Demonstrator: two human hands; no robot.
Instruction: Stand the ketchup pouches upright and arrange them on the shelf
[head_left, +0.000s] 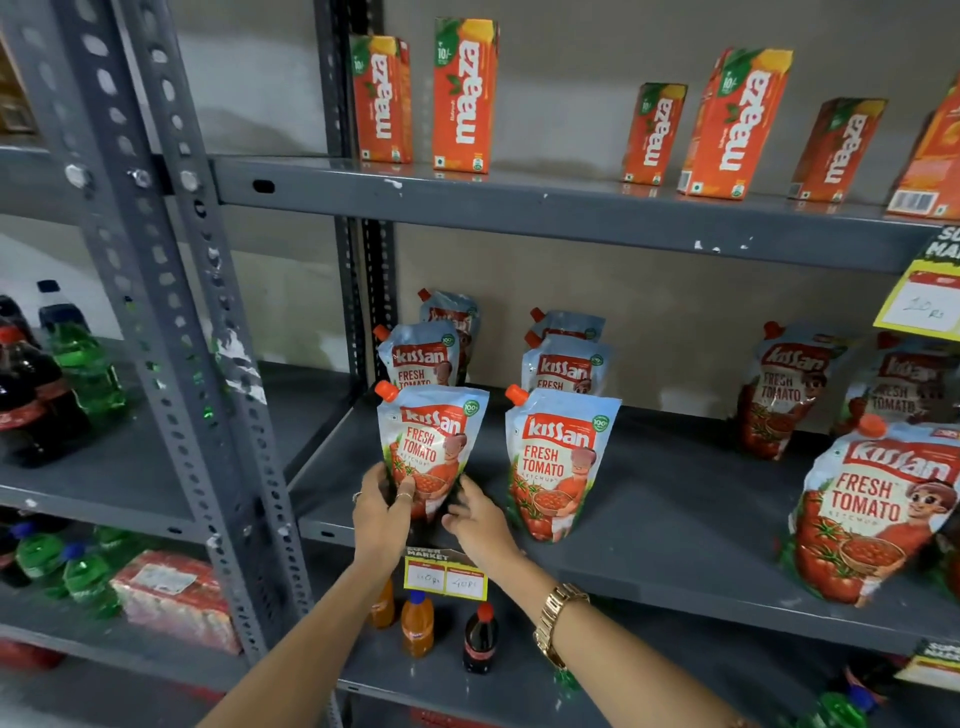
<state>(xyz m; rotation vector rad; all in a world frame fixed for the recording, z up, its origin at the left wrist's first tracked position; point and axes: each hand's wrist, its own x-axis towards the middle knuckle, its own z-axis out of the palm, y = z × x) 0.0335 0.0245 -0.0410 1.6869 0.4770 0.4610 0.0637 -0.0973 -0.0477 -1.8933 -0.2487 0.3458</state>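
Between my two hands, at the front edge of the grey shelf (649, 525), stands the front-left ketchup pouch (431, 441), upright with its orange cap at the top left. My left hand (382, 512) wraps its lower left side, thumb across the front; my right hand (480, 522) presses flat against its lower right corner, fingers spread, so both hands are clamped on the same pouch. Just right of my right hand a second pouch (558, 462) stands upright, apart from my fingers. Behind each of these, further pouches (421, 356) stand in rows. Far to the right of my hands, a large pouch (872, 512) leans near the edge. Below my wrists hangs a yellow price tag (445, 574). Above my hands, juice cartons (465, 96) stand on the upper shelf.
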